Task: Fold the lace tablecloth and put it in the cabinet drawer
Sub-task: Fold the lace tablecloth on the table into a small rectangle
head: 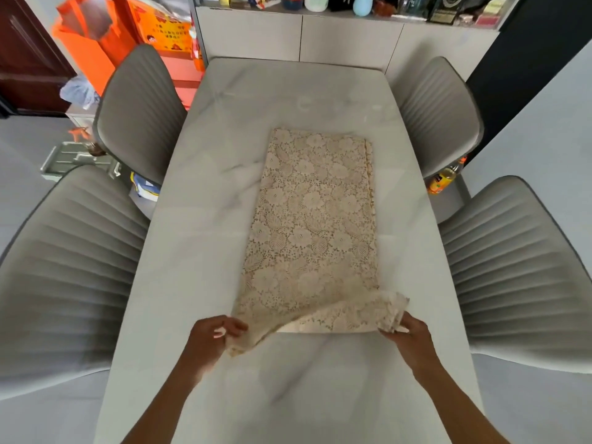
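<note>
Two bare forearms reach in from the near edge of a pale marble counter. The left hand has its fingers curled, pinching the near left corner of a cream lace tablecloth; a bunch of lace hangs below its thumb. The right hand pinches the near right corner in the same way, fingers closed round a gathered tuft of cloth. Both corners are lifted off the counter, so the near hem rises in a shallow curl between the two hands, and a lighter underside shows along that edge.

The tablecloth is already folded into a long, narrow rectangle. Its long axis runs straight away from the person, down the middle of the counter, slightly right of centre. Beyond the lifted hem it lies flat, its floral pattern facing up, and its far short edge stops well short of the counter's far end.

Four grey ribbed chairs stand round the counter, two on each side of the tablecloth. Beyond the counter's far end is a pale cabinet with bottles and small items on top. Far left of the tablecloth stand orange bags.
</note>
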